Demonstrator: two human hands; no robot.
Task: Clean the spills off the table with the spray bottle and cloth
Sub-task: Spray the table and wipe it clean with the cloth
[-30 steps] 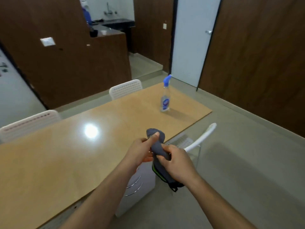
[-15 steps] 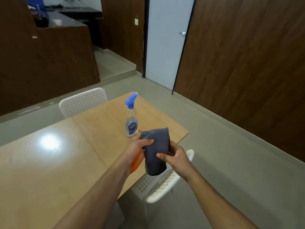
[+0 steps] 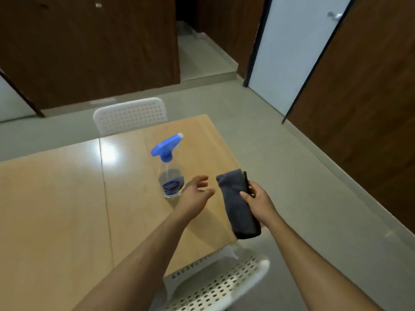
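One hand fewer on cloth, left hand released, spread, right hand grip pinching it

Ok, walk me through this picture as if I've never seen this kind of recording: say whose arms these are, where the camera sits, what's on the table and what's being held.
There is no machine here. A person wears a wide-angle camera on the head, looking forward and down, so the two bare arms are that person's own.

The right hand holds a folded dark grey cloth with a green edge, fingers curled round it in a firm grip. The left hand is open and holds nothing; it sits close beside a clear plastic spray bottle with a blue trigger head, but whether it touches it is unclear.

The bottle stands upright on a light wooden table. White perforated chairs stand at the far side and the near end. No spills show clearly.
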